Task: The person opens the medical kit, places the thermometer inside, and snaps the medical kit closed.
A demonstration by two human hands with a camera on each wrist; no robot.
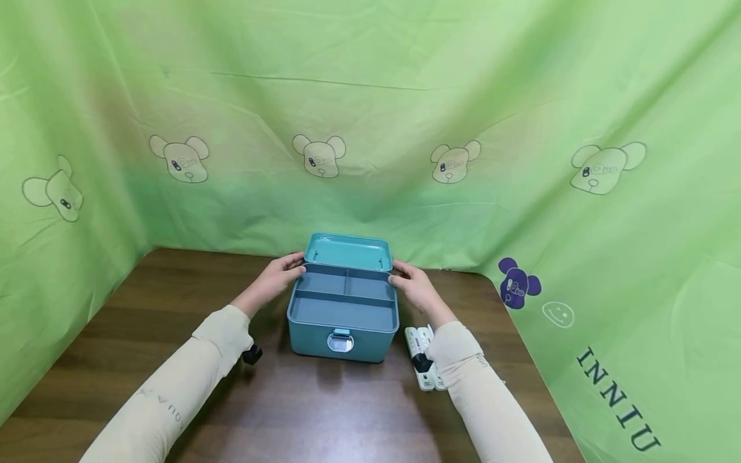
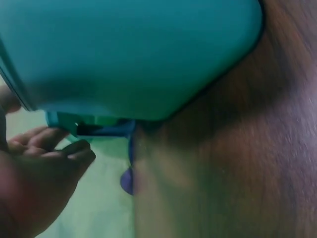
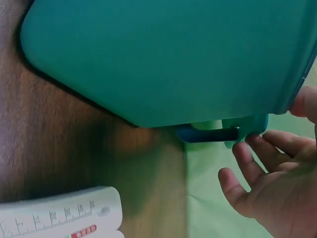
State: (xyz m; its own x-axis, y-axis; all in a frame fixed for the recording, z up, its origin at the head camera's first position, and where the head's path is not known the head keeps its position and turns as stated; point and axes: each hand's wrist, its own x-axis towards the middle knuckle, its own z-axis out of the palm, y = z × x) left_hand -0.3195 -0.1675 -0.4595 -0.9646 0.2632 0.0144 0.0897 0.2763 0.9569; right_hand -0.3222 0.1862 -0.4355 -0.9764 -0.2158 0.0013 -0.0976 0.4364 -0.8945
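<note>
Lettering (image 1: 612,393) on the green cloth (image 1: 666,308) reads INNIU, and a numbered scale runs along the white gauge (image 3: 108,207), whose red label is too blurred to read. The teal box (image 1: 307,338) stands on the wooden table (image 1: 324,418) between the hands, lid (image 1: 347,251) raised. Left hand (image 1: 276,276) and right hand (image 1: 418,289), both relaxed, unclenched, touch the lid's lower sides, thumbs at the box's rear corners.

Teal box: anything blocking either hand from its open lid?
Nothing visible. The left hand and right hand are at either side of the open lid. The white strips lie right of the teal box, clear of both.
</note>
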